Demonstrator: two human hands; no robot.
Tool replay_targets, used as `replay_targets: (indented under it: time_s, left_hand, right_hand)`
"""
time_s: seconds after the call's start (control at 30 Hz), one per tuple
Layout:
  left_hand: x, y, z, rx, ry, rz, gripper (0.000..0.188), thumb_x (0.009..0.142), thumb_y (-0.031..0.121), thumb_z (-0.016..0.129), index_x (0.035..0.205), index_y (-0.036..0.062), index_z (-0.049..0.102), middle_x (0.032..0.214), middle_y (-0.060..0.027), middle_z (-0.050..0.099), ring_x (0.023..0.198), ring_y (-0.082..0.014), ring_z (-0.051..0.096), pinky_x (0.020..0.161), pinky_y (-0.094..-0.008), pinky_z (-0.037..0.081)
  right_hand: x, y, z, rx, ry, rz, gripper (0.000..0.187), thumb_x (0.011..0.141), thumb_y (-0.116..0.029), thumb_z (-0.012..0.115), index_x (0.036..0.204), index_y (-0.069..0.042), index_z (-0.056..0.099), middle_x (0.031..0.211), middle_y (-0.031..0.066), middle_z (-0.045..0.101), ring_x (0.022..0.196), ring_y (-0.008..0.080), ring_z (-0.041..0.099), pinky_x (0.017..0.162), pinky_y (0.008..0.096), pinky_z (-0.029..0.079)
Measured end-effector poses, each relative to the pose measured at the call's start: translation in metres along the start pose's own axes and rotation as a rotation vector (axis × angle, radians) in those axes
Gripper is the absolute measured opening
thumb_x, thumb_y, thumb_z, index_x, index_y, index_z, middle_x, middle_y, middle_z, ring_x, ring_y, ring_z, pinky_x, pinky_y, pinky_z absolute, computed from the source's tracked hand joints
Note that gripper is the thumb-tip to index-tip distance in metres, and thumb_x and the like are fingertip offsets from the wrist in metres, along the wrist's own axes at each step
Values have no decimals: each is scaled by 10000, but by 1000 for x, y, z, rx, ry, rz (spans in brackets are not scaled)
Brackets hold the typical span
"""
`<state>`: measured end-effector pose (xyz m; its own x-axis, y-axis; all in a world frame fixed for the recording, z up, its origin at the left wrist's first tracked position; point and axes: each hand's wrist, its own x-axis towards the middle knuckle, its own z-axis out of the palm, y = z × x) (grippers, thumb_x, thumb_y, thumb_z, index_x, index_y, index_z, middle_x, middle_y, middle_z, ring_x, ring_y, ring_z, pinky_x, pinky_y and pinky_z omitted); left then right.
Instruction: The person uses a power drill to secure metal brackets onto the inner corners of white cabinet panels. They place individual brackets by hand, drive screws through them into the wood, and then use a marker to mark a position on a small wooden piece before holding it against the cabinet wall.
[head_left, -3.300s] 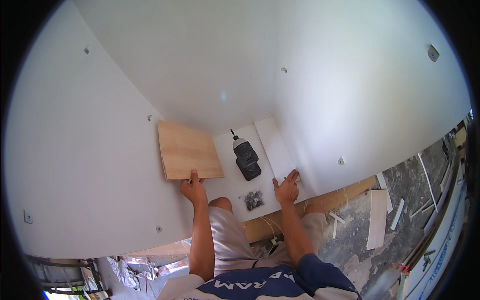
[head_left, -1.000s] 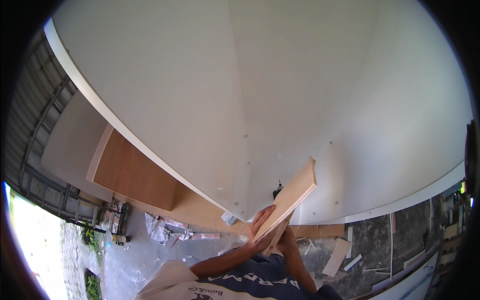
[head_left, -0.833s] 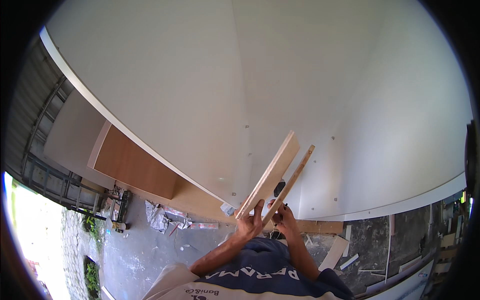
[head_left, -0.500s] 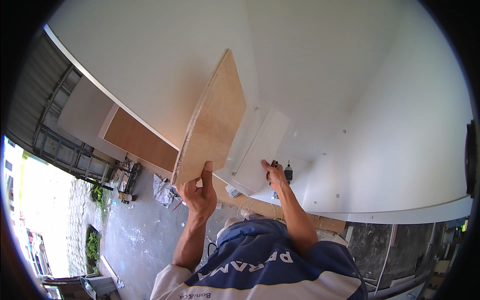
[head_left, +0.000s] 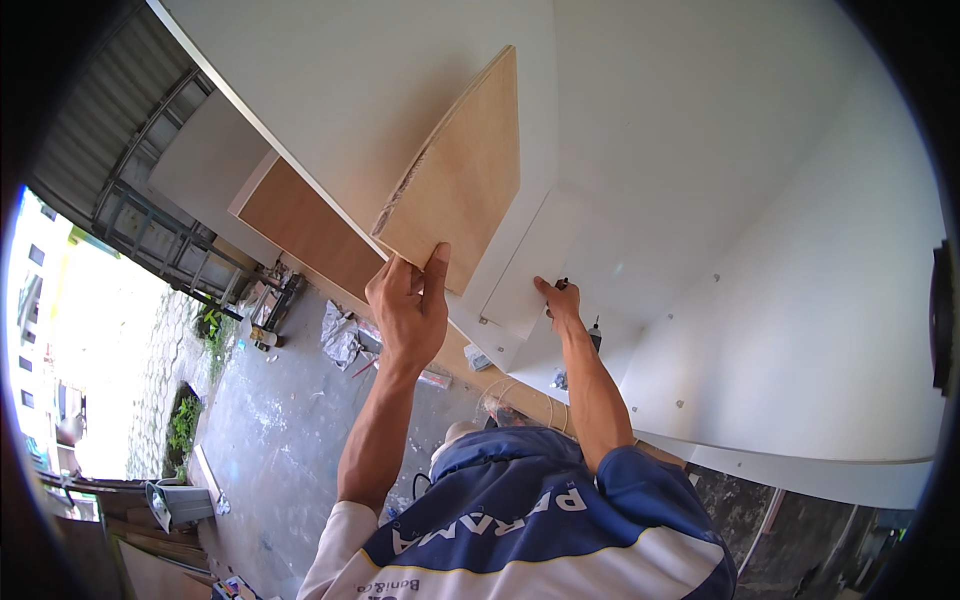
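My left hand (head_left: 408, 300) grips the lower near corner of a plywood board (head_left: 468, 170), thumb on its broad face. The board stands on a slant inside a white cabinet (head_left: 700, 150), its rough layered edge facing left. My right hand (head_left: 560, 302) is closed above the pale panel (head_left: 532, 270) at the cabinet's inner corner. A small dark thing (head_left: 562, 284) shows between its fingers; its kind is unclear. Just right of my right wrist, partly behind the forearm, a dark tool with a thin upright tip (head_left: 596, 335) stands on the white surface.
Several small metal fittings (head_left: 680, 404) dot the cabinet's white surface. Left of it sits a brown panelled box (head_left: 310, 225). Crumpled plastic (head_left: 341, 335) lies on the concrete floor (head_left: 290, 430). A grey bin (head_left: 182, 503) is at lower left, and a metal ladder-like frame (head_left: 160, 235) at far left.
My left hand has lifted the plywood board farther up and into the cabinet, to the right. My right hand has moved forward, away from the dark tool. The view has tilted somewhat.
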<state>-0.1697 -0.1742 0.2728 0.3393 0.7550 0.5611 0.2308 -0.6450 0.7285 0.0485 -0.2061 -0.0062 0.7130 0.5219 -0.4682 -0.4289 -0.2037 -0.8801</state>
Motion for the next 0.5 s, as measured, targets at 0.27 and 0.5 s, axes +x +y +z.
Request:
replay_targets:
  time_s: [0.27,0.5]
  left_hand:
    - [-7,-19,25,-118,-27,47,196,953,111,670,882,-67,628,624,-11,526,539,-42,411,488,-236,352]
    - [-10,-34,26,21,-107,16,196,940,122,663,882,-65,640,607,-149,547,461,-174,480,458,-333,385]
  right_hand:
    - [-2,3,1,-32,5,-40,247,817,-210,796,811,-25,632,619,0,527,442,101,393,391,291,281]
    - [-5,3,1,-44,-9,-41,254,828,-239,792,827,-43,632,614,-21,499,433,88,365,377,280,242]
